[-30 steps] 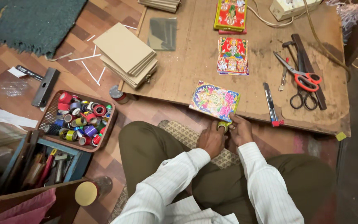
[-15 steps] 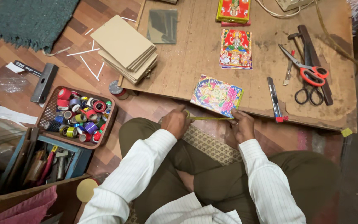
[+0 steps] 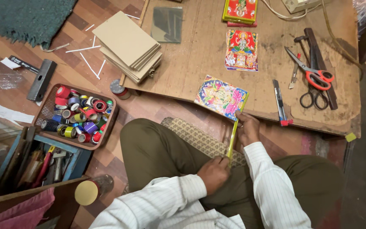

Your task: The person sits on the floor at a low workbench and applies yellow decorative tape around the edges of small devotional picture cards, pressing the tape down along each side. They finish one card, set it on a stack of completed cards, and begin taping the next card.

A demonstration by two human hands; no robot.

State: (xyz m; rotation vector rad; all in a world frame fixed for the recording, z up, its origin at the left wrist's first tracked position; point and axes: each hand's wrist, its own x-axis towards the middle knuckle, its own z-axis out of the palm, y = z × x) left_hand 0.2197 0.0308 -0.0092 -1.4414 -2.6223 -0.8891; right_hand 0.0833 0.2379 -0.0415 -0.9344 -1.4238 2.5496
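A small framed colourful picture [image 3: 220, 96] lies at the near edge of the low wooden work board [image 3: 200, 63]. A thin yellow-green strip of tape [image 3: 232, 138] runs from the picture's right edge down toward my lap. My right hand [image 3: 247, 127] pinches the strip's upper end against the picture's corner. My left hand [image 3: 214, 173] holds the strip's lower end near my knee, pulled taut. I sit cross-legged in olive trousers and a white striped shirt.
On the board lie a stack of brown boards [image 3: 128, 46], a glass pane [image 3: 167, 24], two more pictures [image 3: 241, 50], scissors [image 3: 316, 78], a cutter knife [image 3: 279, 103]. A tray of tape rolls [image 3: 76, 116], a blue tool box [image 3: 43, 163] and a hammer [image 3: 40, 78] sit on the floor at left.
My left hand has drawn the strip from a sideways stretch along the picture's near edge down toward my lap, so it now runs nearly upright. My right hand stays at the picture's corner.
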